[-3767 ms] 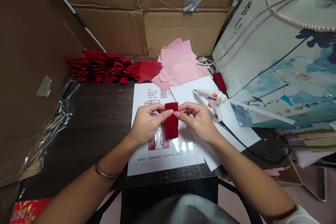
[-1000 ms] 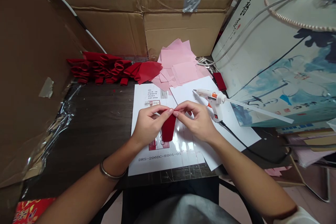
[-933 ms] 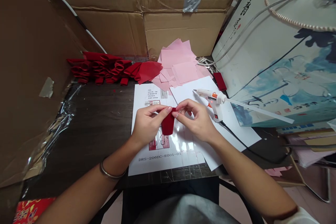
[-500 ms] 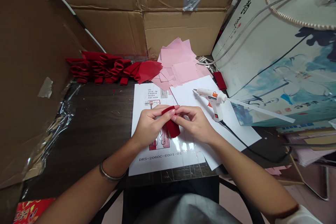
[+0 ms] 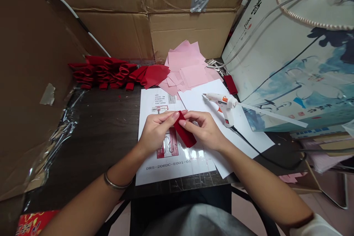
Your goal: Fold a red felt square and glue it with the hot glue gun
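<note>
A folded strip of dark red fabric is held over the printed sheet, its lower end tilted to the right. My left hand pinches its upper left edge between thumb and fingers. On the other side, my right hand grips the upper right part, thumb laid across the front. The fingers behind the fabric are partly hidden. To the right of my hands a white glue gun with an orange trigger lies on a blank white sheet, a long glue stick projecting from its back.
Folded red fabric pieces are lined up at the back left. Pink paper squares lie in a pile beside silver metal clips. Cardboard walls and a large printed bag enclose the dark table.
The lower end of the red fabric strip has swung to the right, and my left thumb has shifted slightly left along its top. Both hands keep hold of it.
</note>
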Action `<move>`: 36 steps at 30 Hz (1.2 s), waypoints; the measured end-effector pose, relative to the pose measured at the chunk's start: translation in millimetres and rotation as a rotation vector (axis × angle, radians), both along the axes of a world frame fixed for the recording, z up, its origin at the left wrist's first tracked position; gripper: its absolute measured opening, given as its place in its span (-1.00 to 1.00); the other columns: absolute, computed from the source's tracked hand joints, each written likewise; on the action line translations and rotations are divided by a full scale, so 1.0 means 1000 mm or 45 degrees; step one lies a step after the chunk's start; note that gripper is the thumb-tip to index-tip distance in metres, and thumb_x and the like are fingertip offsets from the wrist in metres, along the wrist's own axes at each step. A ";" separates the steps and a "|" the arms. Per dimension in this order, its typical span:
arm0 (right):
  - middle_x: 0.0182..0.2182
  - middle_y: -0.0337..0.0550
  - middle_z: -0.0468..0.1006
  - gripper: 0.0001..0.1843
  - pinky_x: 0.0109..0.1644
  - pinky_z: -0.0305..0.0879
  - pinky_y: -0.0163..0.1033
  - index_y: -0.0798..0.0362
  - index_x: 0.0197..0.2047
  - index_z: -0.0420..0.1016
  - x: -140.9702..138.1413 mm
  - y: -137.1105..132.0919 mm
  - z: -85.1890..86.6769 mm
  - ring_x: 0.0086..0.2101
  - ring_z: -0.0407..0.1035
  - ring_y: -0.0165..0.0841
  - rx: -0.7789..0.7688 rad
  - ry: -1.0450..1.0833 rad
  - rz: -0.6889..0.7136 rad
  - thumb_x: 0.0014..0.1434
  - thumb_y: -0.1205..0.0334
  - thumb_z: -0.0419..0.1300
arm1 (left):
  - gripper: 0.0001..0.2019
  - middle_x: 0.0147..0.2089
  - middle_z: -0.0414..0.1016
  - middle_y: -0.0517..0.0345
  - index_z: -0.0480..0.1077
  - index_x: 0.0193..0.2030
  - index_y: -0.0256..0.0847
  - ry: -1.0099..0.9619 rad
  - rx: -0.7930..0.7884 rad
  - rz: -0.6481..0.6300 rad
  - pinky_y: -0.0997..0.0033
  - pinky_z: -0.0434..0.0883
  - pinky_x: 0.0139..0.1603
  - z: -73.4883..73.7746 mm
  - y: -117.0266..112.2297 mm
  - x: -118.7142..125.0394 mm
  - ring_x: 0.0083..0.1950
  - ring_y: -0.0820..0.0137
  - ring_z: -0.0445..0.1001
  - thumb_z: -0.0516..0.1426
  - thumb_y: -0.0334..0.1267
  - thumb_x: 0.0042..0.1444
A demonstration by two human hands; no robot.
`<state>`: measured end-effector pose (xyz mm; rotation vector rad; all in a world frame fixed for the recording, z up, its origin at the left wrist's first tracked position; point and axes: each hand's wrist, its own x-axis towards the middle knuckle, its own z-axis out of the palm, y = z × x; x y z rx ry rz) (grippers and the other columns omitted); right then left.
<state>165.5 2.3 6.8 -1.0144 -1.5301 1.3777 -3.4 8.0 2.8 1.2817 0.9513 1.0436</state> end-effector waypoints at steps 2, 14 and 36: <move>-0.33 -0.19 0.56 -0.85 -0.19 0.33 -0.19 0.03 -0.33 0.54 0.000 0.000 0.000 -0.32 0.39 -0.37 0.005 -0.008 0.005 0.22 0.19 0.19 | -0.77 -0.06 0.64 0.07 0.60 -0.08 -0.15 -0.011 0.002 -0.001 0.30 0.46 0.14 0.000 0.000 0.001 -0.01 0.29 0.58 0.17 -0.14 0.24; -0.42 -0.23 0.53 -0.85 -0.30 0.30 -0.25 0.05 -0.28 0.51 -0.002 0.003 -0.006 -0.42 0.36 -0.43 -0.124 0.020 -0.064 0.18 0.14 0.24 | -0.79 -0.08 0.64 0.10 0.60 -0.11 -0.17 0.054 0.063 0.183 0.37 0.48 0.10 0.000 0.003 -0.001 0.00 0.30 0.58 0.26 -0.19 0.14; -0.39 -0.19 0.65 -0.88 -0.23 0.38 -0.23 0.03 -0.33 0.63 -0.001 0.004 -0.002 -0.35 0.48 -0.38 0.026 -0.109 -0.342 0.12 0.18 0.31 | -0.70 -0.53 0.40 0.23 0.45 -0.48 -0.25 0.344 0.195 0.252 0.51 0.31 -0.36 0.000 0.006 -0.002 -0.44 0.49 0.35 0.15 -0.15 0.22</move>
